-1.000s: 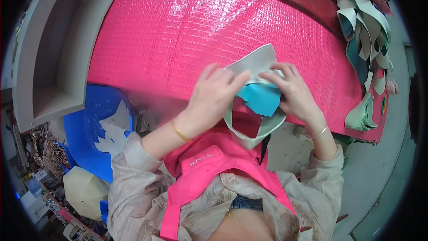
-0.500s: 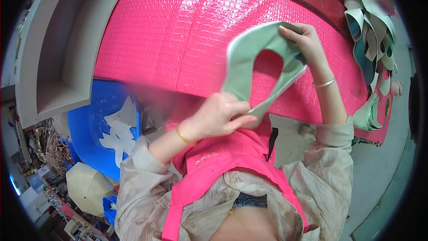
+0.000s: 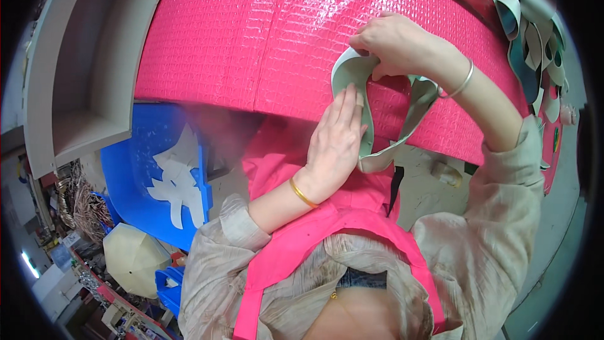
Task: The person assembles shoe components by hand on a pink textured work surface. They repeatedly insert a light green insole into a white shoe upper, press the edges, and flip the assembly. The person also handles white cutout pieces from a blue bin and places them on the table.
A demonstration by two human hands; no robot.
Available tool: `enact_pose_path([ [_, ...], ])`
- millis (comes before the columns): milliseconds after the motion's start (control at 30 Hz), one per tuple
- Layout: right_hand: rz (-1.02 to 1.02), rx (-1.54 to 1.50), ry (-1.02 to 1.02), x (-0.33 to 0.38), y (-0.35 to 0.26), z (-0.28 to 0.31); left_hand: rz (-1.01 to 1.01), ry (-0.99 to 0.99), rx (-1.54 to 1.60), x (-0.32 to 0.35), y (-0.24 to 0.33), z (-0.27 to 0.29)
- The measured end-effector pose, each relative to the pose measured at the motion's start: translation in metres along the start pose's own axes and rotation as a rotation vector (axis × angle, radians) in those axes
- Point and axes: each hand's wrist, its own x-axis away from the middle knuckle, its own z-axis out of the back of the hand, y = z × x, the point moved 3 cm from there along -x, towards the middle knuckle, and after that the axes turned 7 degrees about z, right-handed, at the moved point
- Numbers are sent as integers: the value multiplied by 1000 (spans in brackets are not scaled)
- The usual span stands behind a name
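The pale green leather piece (image 3: 363, 119), a curved strap-like cutout, hung over the near edge of the table (image 3: 264, 38), which was covered in a glossy pink sheet. The right hand (image 3: 396, 44) had its grip closed on the upper bend of the piece, fingers pinched round it. The left hand (image 3: 333, 141) lay flat and open against the piece's left side, fingers straight, gripping nothing. A stack of similar cutouts (image 3: 531, 31) sat at the table's far right, well apart
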Motion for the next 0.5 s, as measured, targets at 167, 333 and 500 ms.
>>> enact_pose_path([
  [167,54,-151,14,-13,14,-10,-58,23,-230,-8,0,-7],
  [333,35,-115,-82,-28,19,-15,-63,3,-275,-26,4,-8],
  [500,-50,-92,-153,-31,29,-10,-188,159,-184,-36,-8,-16],
])
